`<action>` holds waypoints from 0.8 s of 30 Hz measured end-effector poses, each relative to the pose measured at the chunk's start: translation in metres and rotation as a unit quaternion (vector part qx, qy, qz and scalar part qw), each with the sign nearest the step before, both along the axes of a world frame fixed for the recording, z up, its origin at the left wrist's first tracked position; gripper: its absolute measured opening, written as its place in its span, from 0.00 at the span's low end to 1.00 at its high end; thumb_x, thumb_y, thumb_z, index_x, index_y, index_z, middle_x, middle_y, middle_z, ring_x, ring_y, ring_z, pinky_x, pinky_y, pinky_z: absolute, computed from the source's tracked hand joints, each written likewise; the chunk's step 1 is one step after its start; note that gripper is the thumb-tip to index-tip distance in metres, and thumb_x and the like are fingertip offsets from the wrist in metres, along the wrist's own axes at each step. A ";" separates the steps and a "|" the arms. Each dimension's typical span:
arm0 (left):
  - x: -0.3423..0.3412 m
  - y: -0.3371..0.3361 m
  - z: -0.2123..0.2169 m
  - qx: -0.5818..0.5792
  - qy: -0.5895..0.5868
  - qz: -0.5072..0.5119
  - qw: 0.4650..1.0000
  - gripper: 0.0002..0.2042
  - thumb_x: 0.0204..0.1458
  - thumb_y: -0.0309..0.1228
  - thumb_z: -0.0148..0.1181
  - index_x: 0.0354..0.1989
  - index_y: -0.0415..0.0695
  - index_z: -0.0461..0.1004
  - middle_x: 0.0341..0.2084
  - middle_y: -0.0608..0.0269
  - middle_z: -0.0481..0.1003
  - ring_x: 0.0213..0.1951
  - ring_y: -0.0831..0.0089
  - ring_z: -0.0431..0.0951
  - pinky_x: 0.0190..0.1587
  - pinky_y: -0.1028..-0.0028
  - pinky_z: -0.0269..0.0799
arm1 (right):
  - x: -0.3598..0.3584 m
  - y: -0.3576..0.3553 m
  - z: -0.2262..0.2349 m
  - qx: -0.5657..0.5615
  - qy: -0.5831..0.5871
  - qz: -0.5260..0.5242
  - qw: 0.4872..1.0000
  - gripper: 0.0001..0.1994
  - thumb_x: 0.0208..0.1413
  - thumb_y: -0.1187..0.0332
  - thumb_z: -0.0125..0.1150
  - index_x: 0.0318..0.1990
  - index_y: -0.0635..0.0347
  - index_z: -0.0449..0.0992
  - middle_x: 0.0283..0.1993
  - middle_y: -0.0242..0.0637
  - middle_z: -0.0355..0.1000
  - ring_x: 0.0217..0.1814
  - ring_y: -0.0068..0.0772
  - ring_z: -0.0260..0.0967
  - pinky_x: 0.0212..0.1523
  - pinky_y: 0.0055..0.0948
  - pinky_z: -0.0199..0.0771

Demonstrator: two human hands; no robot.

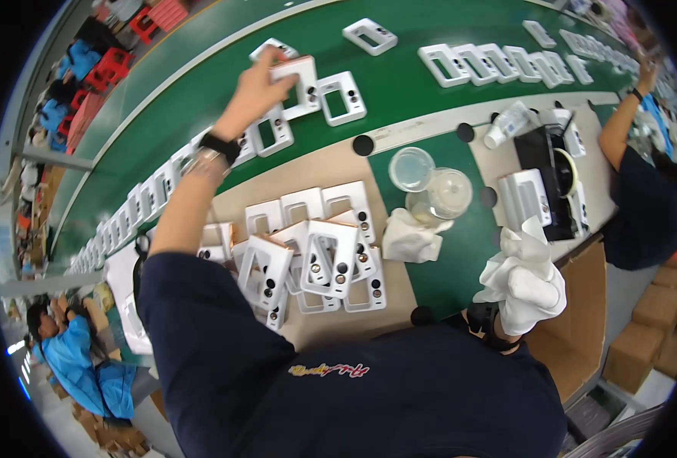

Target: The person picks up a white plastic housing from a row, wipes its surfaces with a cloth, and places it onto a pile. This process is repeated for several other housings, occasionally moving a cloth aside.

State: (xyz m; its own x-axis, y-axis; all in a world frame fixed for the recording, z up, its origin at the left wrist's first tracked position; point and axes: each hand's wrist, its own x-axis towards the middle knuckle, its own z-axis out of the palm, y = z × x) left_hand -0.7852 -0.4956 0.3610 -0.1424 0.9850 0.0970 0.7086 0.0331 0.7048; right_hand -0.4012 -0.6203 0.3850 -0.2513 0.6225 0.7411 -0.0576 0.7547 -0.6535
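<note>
1. Over a green work surface (399,84), the worker's left hand (262,85) reaches out, a black band (221,146) around its wrist. Thumb and fingers pinch the near-left edge of a white housing (309,75), a rectangular frame with a large opening and dark round spots at one end.

2. That held housing is tilted up among others like it: a second housing (351,98) sits just to its right, and a long row (144,202) curves away to the left.

3. The right hand is down at the lower right, draped in a bunched white cloth (523,284). The cloth covers the fingers, so I cannot tell whether they are spread or closed.

4. Between the arms, a beige board (270,183) bears a heap of white housings (346,256), overlapping at different angles.

5. Right of the heap lie a crumpled wipe (412,235), a clear jar (450,195) and, beside the jar, a round clear dish (411,169).

6. Farther right, a white bottle (509,124) lies on its side, near a pale yellow tape roll (567,174).

7. At the far right, a co-worker in a dark shirt (651,210) raises one arm. At lower left, a person in blue (79,362) sits well apart.
</note>
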 end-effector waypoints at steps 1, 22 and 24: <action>0.014 -0.016 0.023 0.057 -0.079 -0.030 0.995 0.14 0.44 0.28 0.54 0.40 0.45 0.61 0.25 0.63 0.70 0.24 0.79 0.70 0.21 0.82 0.63 | 0.005 -0.003 0.003 0.032 0.021 0.003 0.999 0.11 0.39 0.82 0.49 0.34 0.64 0.68 0.29 0.57 0.67 0.25 0.39 0.67 0.25 0.30 0.70; 0.193 -0.259 0.086 0.317 -0.320 0.210 0.868 0.27 0.41 0.25 0.49 0.53 0.39 0.51 0.24 0.58 0.66 0.23 0.75 0.66 0.29 0.81 0.63 | -0.123 -0.073 0.047 -0.432 0.086 0.241 0.865 0.16 0.59 0.62 0.33 0.43 0.63 0.65 0.29 0.40 0.67 0.26 0.32 0.64 0.27 0.27 0.65; 0.195 -0.257 0.096 0.292 -0.453 0.256 0.802 0.22 0.43 0.23 0.46 0.50 0.38 0.56 0.17 0.65 0.63 0.13 0.81 0.59 0.20 0.84 0.58 | -0.139 -0.084 0.036 -0.473 0.090 0.211 0.851 0.17 0.60 0.62 0.31 0.47 0.63 0.63 0.29 0.42 0.68 0.25 0.28 0.64 0.28 0.25 0.66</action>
